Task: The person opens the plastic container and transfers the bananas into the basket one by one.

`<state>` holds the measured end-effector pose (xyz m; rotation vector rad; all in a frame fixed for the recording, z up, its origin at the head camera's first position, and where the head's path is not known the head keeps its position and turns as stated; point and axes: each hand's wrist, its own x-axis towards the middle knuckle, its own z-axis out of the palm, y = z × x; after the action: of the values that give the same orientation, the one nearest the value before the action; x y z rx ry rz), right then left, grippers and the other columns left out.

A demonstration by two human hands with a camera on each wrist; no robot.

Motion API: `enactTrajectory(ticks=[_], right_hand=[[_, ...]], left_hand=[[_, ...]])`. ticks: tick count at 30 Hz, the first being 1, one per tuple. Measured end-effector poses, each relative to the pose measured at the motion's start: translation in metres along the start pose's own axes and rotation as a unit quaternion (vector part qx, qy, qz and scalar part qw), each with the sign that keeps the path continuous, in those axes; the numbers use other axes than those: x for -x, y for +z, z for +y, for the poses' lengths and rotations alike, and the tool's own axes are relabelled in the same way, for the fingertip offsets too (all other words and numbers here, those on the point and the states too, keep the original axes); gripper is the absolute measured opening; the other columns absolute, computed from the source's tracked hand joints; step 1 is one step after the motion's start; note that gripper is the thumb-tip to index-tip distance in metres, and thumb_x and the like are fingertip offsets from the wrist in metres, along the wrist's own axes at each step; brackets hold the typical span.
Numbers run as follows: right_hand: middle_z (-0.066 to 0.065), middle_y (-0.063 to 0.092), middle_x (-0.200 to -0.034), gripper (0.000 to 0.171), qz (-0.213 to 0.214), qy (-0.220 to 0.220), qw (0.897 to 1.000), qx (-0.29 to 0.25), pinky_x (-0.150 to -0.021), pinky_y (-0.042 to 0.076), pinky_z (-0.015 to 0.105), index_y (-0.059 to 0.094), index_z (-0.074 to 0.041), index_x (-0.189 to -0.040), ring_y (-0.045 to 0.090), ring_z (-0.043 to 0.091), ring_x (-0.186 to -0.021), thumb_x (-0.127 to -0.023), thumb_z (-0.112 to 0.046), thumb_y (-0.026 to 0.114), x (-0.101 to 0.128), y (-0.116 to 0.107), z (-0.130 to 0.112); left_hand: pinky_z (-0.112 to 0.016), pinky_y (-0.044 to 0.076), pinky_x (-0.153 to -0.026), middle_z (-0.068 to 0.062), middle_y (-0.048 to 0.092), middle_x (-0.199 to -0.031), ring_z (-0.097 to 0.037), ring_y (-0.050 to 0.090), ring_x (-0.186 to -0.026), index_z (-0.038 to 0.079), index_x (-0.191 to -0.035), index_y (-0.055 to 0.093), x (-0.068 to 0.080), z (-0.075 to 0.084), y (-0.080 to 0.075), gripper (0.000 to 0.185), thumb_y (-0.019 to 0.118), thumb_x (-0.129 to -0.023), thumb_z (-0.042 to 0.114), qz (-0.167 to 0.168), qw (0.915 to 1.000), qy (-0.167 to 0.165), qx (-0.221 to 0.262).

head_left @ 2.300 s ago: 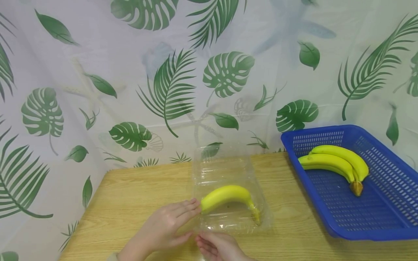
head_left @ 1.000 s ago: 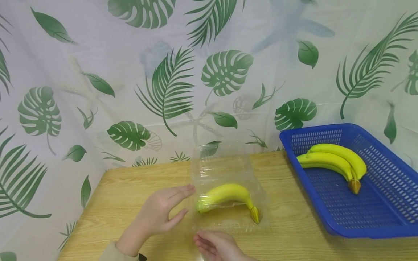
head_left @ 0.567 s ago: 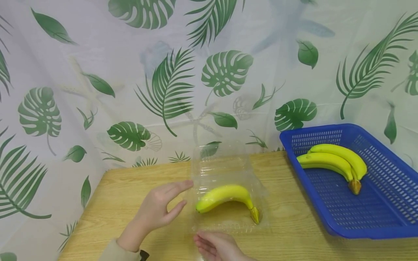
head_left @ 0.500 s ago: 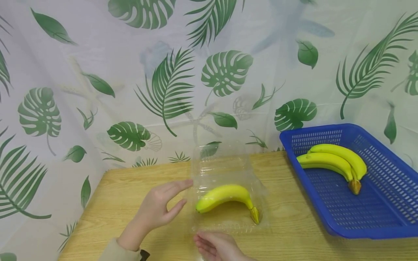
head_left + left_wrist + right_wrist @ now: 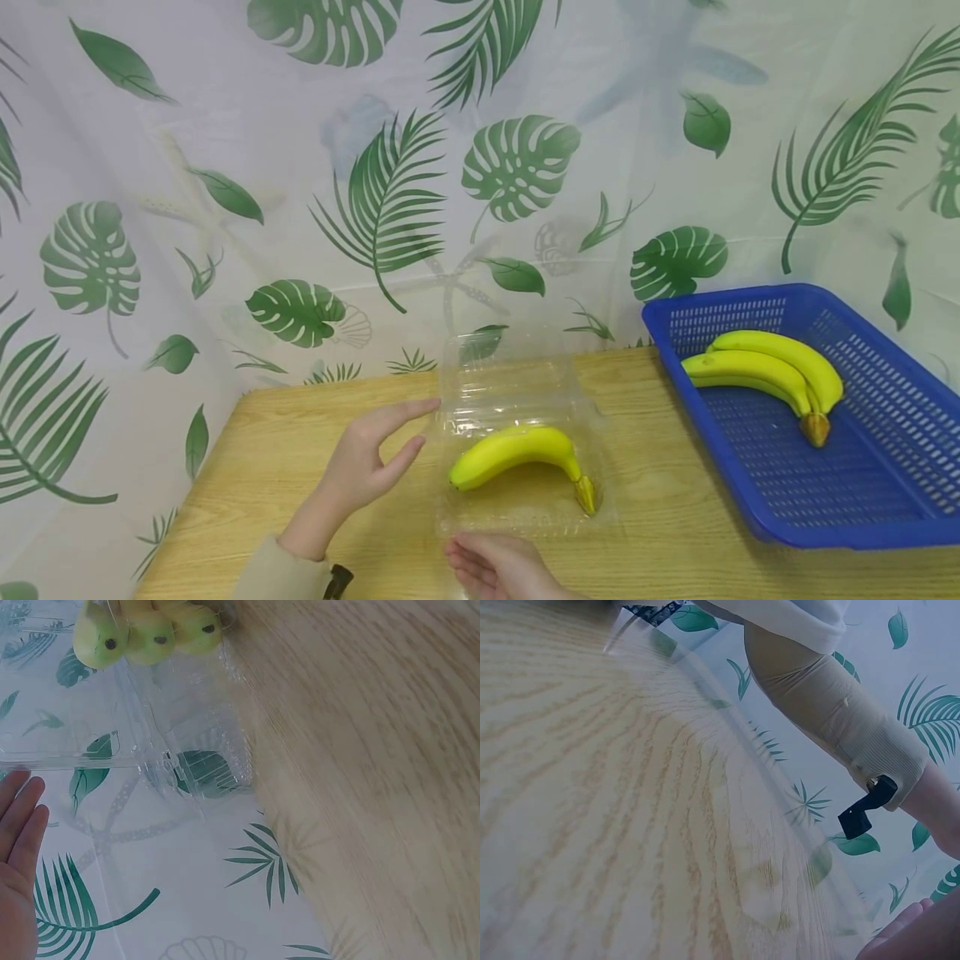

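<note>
A clear plastic clamshell container [image 5: 525,528] lies on the table with its lid [image 5: 510,375] raised at the back. Inside its base sits a yellow banana bunch [image 5: 517,454]; three rounded ends of these bananas [image 5: 160,641] show in the left wrist view. My left hand [image 5: 363,458] is at the container's left side, fingers extended, thumb apart. In the left wrist view its fingertips [image 5: 30,787] are at the lid's edge; contact is unclear. Near the front left corner my right hand [image 5: 502,567] has loosely bent fingers, with nothing visibly held.
A blue plastic basket [image 5: 738,492] stands at the right with another banana bunch [image 5: 780,379] in it. The wooden table [image 5: 277,450] meets a leaf-printed cloth [image 5: 420,67] at the back and left.
My left hand has drawn back from the banana end and moved slightly away along the container's left side. The lid's reflections have shifted off the bananas. The right hand has stayed put.
</note>
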<state>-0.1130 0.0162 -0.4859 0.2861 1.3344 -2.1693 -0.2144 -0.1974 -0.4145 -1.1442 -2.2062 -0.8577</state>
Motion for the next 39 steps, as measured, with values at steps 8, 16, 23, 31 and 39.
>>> enactTrajectory(ticks=[8, 16, 23, 31, 39], right_hand=[[0.002, 0.079, -0.106, 0.031, 0.001, 0.013, 1.0, 0.002, -0.091, 0.064, 0.021, 0.068, 0.007, -0.127, 0.073, 0.007, -0.092, -0.105, -0.015, 0.066, -0.001, 0.0, -0.001], [0.003, 0.079, -0.105, 0.03, 0.01, 0.022, 1.0, -0.004, -0.091, 0.064, 0.021, 0.068, 0.006, -0.126, 0.073, 0.007, -0.091, -0.104, -0.014, 0.066, -0.001, 0.0, -0.001], [0.002, 0.079, -0.102, 0.028, 0.008, 0.011, 1.0, -0.004, -0.089, 0.064, 0.02, 0.07, 0.006, -0.123, 0.074, 0.006, -0.089, -0.104, -0.013, 0.067, -0.001, 0.001, -0.001], [0.001, 0.08, -0.101, 0.026, 0.011, 0.01, 1.0, -0.005, -0.089, 0.064, 0.02, 0.071, 0.005, -0.122, 0.074, 0.006, -0.088, -0.103, -0.013, 0.067, -0.002, 0.001, 0.0], [0.0, 0.079, -0.099, 0.023, 0.001, -0.005, 1.0, -0.009, -0.088, 0.064, 0.019, 0.072, 0.004, -0.119, 0.074, 0.005, -0.088, -0.103, -0.012, 0.066, 0.0, 0.001, 0.002]], left_hand=[[-0.025, 0.055, -0.112, -0.015, 0.077, -0.13, -0.034, 0.075, -0.118, 0.001, -0.132, 0.071, -0.003, -0.003, 0.003, 0.041, 0.07, -0.091, -0.001, 0.004, 0.9995, -0.032, 0.008], [-0.027, 0.055, -0.114, -0.017, 0.076, -0.131, -0.035, 0.072, -0.122, 0.0, -0.131, 0.071, -0.008, -0.008, 0.006, 0.037, 0.065, -0.095, -0.005, 0.01, 0.9961, -0.074, 0.048], [-0.029, 0.054, -0.115, -0.017, 0.074, -0.134, -0.036, 0.071, -0.125, 0.0, -0.132, 0.07, -0.013, -0.011, 0.007, 0.034, 0.061, -0.1, -0.003, 0.018, 0.9892, -0.116, 0.088], [-0.033, 0.058, -0.111, -0.019, 0.073, -0.136, -0.03, 0.072, -0.124, 0.0, -0.134, 0.069, -0.016, -0.015, 0.01, 0.032, 0.056, -0.104, 0.001, 0.021, 0.9782, -0.162, 0.128], [-0.03, 0.058, -0.108, -0.02, 0.073, -0.133, -0.023, 0.072, -0.122, -0.002, -0.133, 0.068, -0.022, -0.017, 0.013, 0.031, 0.055, -0.104, 0.002, 0.029, 0.9729, -0.179, 0.143]])
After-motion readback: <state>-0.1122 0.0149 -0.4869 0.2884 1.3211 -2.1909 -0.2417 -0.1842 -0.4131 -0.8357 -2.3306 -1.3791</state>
